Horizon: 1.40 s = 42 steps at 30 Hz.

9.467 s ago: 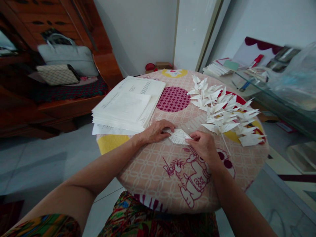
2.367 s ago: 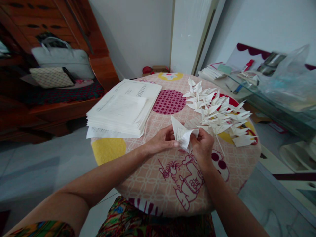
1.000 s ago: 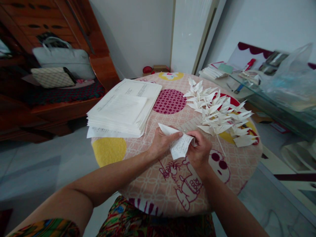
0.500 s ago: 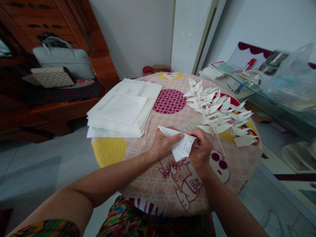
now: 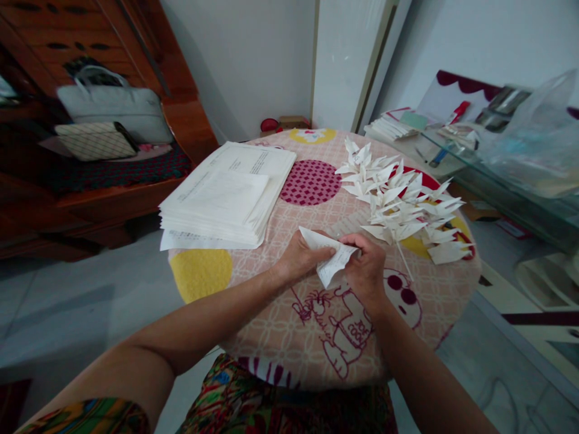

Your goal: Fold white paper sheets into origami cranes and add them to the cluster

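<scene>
Slippage is threatening the fold, since the left hand [image 5: 298, 259] and right hand [image 5: 367, 270] are each pinching the half-folded paper slip [image 5: 329, 262] in a fingertip grip just above the worktop [image 5: 271, 325], unsupported, so its edges may be drifting apart and creasing crooked.

left hand [image 5: 301, 258] + right hand [image 5: 365, 270]: pinching folded paper [image 5: 329, 260] | fold shape unclear | paper stack [image 5: 226, 196] left
</scene>
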Motion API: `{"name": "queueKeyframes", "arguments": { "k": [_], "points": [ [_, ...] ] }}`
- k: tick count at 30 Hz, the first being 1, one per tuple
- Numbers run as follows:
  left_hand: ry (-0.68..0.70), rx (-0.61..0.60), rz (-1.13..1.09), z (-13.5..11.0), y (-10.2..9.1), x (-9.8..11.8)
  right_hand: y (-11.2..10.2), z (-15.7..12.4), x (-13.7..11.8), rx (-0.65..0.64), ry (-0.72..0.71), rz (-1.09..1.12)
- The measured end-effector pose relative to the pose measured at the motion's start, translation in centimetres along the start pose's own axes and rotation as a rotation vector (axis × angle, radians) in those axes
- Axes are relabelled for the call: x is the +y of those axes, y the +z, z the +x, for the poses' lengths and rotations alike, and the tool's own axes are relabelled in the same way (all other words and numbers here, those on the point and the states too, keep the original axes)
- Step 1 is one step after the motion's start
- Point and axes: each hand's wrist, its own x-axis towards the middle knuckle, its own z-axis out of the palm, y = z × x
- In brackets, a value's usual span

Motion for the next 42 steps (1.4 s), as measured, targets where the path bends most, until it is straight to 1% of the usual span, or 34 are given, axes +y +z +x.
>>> {"name": "queueKeyframes", "arguments": {
  "k": [3, 5, 7, 10, 14, 16, 19, 20, 22, 24, 27, 30, 33, 36, 40, 42],
  "points": [
    [-0.042, -0.001, 0.021, 0.4, -0.6, -0.3, 0.2, 0.2, 0.4, -0.009, 0.018, -0.060],
    [-0.055, -0.004, 0.083, 0.7, -1.1, -0.5, 0.4, 0.5, 0.7, -0.052, 0.045, -0.121],
    [-0.040, 0.001, 0.210, 1.0, -1.7, -0.5, 0.6, 0.8, 1.1, -0.123, 0.074, -0.196],
    [0.026, 0.036, 0.487, 1.2, -2.4, -0.2, 1.0, 1.2, 1.4, -0.221, 0.080, -0.318],
    [0.151, 0.084, 0.843, 0.8, -2.9, 0.5, 1.4, 1.2, 1.4, -0.227, 0.018, -0.520],
    [0.273, 0.099, 0.950, 0.5, -3.1, 0.7, 1.6, 1.1, 1.5, -0.230, -0.003, -0.581],
    [0.495, 0.091, 1.082, 0.0, -3.5, 0.5, 1.6, 1.0, 1.5, -0.252, -0.004, -0.610],
    [0.545, 0.083, 1.121, -0.1, -3.6, 0.4, 1.5, 1.0, 1.5, -0.253, 0.002, -0.607],
    [0.590, 0.067, 1.170, -0.3, -3.7, 0.3, 1.3, 1.0, 1.6, -0.245, 0.017, -0.571],
    [0.573, 0.021, 1.166, -0.5, -3.7, 0.4, 0.9, 0.9, 1.7, -0.233, 0.044, -0.494],
    [0.489, -0.121, 1.098, -0.7, -3.6, 0.7, 0.2, 0.8, 2.1, -0.231, 0.101, -0.342],
    [0.426, -0.241, 1.055, -0.7, -3.7, 1.0, -0.5, 1.0, 2.4, -0.277, 0.196, -0.195],
    [0.364, -0.254, 1.022, -0.7, -3.8, 1.2, -0.9, 1.2, 2.4, -0.338, 0.254, -0.109],
    [0.263, -0.245, 0.889, -1.0, -3.8, 1.6, -1.1, 1.3, 2.0, -0.357, 0.264, -0.126],
    [0.138, -0.295, 0.665, -1.5, -3.5, 2.6, -1.1, 1.1, 1.6, -0.350, 0.224, -0.210],
    [0.112, -0.280, 0.622, -1.6, -3.3, 2.9, -1.0, 1.1, 1.6, -0.350, 0.195, -0.240]
  ]
}}
